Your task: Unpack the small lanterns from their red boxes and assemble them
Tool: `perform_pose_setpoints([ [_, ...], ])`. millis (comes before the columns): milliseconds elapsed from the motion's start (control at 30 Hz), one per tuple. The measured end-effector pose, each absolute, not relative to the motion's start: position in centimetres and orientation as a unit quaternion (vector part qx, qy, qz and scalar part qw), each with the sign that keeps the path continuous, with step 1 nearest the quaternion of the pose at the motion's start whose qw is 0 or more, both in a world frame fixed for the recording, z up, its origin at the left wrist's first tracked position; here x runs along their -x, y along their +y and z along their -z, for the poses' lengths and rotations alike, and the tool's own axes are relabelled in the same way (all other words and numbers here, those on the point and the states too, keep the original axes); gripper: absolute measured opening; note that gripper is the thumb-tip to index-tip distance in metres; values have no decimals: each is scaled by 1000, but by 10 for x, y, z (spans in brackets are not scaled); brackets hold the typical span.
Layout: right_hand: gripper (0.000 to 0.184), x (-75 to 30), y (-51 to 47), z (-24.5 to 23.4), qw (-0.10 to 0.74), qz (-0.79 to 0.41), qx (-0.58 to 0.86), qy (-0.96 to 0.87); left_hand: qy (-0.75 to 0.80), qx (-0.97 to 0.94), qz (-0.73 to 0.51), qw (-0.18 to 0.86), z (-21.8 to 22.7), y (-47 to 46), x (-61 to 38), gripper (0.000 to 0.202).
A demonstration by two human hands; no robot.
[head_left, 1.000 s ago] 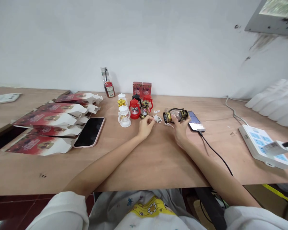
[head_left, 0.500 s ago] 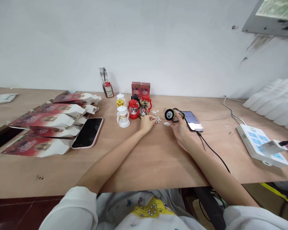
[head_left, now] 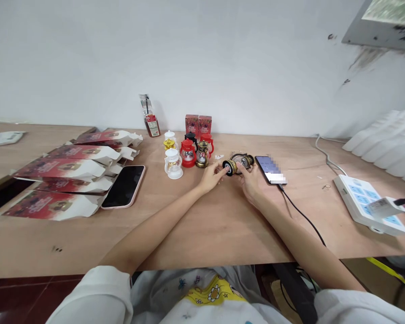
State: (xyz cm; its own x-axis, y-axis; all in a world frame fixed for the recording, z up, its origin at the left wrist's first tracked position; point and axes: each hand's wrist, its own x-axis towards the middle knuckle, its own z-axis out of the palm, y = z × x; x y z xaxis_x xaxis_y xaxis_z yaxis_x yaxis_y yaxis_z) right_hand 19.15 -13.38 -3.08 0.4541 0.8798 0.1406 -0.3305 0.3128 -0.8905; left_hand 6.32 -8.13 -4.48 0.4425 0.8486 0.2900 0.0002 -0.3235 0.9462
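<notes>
Lantern [head_left: 240,159], left hand [head_left: 210,178] apparently at base [head_left: 228,168]

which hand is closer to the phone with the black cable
Right. The right hand is just left of the phone, holding a black-and-gold lantern; the left hand is farther left, fingers at the lantern's base.

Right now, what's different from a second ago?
The right hand kept hold of the black-and-gold lantern and brought it left. The left hand moved a little right, from beside the white bits to the lantern's base, where its fingers now touch. The standing lanterns, red boxes and pink-edged phone stayed put.
</notes>
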Motion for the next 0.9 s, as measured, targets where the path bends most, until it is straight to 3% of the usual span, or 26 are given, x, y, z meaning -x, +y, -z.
perform_pose_setpoints([
  [500, 71, -198, -128, 39, 736, -325, 466, -368, 303, -666, -421, 536, 54, -72, -67, 28],
  [900, 78, -197, -131, 38, 720, -222, 506, -421, 299, -586, -405, 635, 53, -73, -73, 17],
])
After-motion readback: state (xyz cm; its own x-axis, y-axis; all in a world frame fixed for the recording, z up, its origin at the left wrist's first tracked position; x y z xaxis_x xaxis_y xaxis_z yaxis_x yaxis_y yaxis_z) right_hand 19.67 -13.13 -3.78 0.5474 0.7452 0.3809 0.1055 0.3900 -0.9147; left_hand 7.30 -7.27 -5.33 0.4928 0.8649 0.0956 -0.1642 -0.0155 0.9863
